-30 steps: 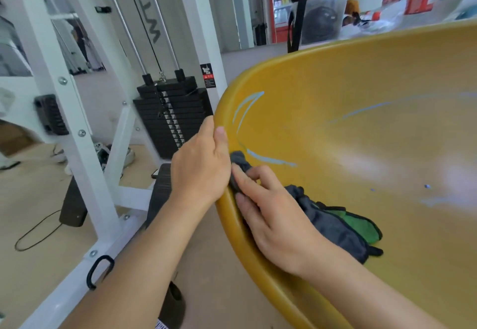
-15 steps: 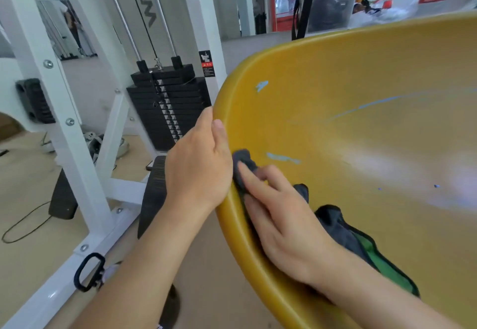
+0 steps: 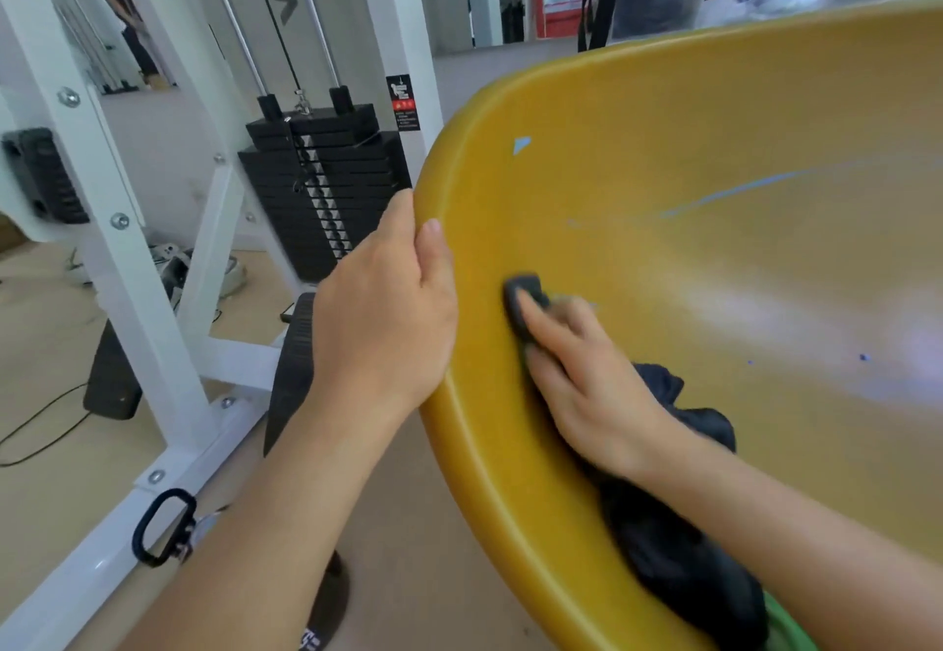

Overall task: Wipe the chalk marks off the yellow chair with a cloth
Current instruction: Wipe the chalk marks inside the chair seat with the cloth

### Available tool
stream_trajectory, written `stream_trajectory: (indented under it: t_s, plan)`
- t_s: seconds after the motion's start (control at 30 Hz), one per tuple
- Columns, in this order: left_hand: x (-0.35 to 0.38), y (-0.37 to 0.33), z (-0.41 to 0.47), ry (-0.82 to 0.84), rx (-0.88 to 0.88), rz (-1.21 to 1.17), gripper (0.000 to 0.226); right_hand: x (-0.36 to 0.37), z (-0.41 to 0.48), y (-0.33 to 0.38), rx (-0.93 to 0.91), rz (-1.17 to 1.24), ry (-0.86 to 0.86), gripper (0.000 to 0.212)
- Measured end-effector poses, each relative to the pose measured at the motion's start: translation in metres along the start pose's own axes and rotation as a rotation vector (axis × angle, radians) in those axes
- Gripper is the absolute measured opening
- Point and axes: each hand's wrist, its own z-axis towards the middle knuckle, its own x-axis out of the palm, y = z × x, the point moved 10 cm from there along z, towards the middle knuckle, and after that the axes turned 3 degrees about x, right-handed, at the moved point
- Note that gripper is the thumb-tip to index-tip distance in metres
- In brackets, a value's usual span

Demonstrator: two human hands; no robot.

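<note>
The left hand (image 3: 388, 313) grips the rim of the yellow chair (image 3: 459, 175), thumb over the edge; just beside it the right hand (image 3: 587, 380), fingers extended, presses a dark cloth (image 3: 525, 293) against the shell, below a blue chalk fleck (image 3: 520, 144).

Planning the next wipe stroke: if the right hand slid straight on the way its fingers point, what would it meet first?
Likely the thumb of the left hand, hooked over the rim of the yellow chair, up-left of the right hand and its cloth. Only bare seat lies between.
</note>
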Motion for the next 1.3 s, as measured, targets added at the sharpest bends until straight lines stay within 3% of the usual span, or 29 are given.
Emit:
stream_trajectory:
  t_s: [0.13,0.2,0.27,0.37,0.43,0.5,0.6,0.7,0.8,0.9,0.97,1.03,1.1,1.13,1.2,1.27,1.3]
  plan:
    - [-0.001,-0.002,-0.001,0.022,0.012,0.065,0.028,-0.040,0.136,0.023,0.078,0.128,-0.323,0.043]
    - [-0.001,-0.003,0.001,0.033,0.017,0.099,0.028,-0.053,0.165,0.010,0.128,0.162,-0.388,0.044]
    - [-0.003,-0.003,0.002,0.036,0.034,0.156,0.027,-0.040,0.144,-0.018,0.162,0.135,-0.370,0.048]
    - [-0.003,-0.006,0.005,0.053,0.049,0.238,0.028,-0.018,0.070,-0.088,0.387,-0.143,-0.227,0.046]
    - [-0.003,-0.010,0.006,0.056,0.055,0.291,0.029,-0.019,0.059,-0.109,0.541,-0.101,-0.189,0.042]
    - [-0.004,-0.014,0.004,0.039,0.063,0.330,0.030,-0.024,0.082,-0.069,0.458,0.080,-0.290,0.040]
    - [-0.005,-0.015,0.004,0.022,0.072,0.336,0.030,-0.021,0.101,0.031,0.147,0.326,-0.341,0.040]
    - [-0.006,-0.014,0.004,0.032,0.082,0.318,0.032,-0.009,0.060,0.029,0.049,0.173,-0.216,0.043]
    - [-0.006,-0.016,0.001,0.049,0.098,0.343,0.035,-0.014,-0.003,-0.080,0.441,-0.321,0.032,0.042]
    - [-0.007,-0.018,0.003,0.031,0.080,0.390,0.036,-0.038,-0.018,-0.129,0.732,-0.362,0.090,0.027]
    - [-0.006,-0.022,0.001,0.002,0.075,0.455,0.040,-0.023,0.015,-0.091,0.617,-0.220,0.024,0.013]
    - [-0.003,-0.024,0.001,0.009,0.057,0.552,0.045,-0.002,0.048,-0.016,0.344,0.005,-0.072,0.006]
    - [-0.005,-0.026,0.001,0.032,0.041,0.632,0.048,0.001,0.052,0.032,0.130,0.161,-0.104,0.016]
    - [-0.005,-0.033,-0.001,0.050,0.064,0.660,0.048,-0.001,0.047,0.024,0.116,0.102,-0.066,0.028]
    - [0.011,-0.055,-0.014,0.157,0.199,0.727,0.042,-0.013,0.021,-0.052,0.353,-0.210,0.094,0.040]
    - [0.049,-0.073,-0.045,0.383,0.340,0.769,0.036,-0.047,-0.035,-0.133,0.741,-0.475,0.205,0.038]
    - [0.068,-0.077,-0.059,0.491,0.370,0.789,0.033,-0.059,-0.057,-0.149,0.846,-0.525,0.242,0.035]
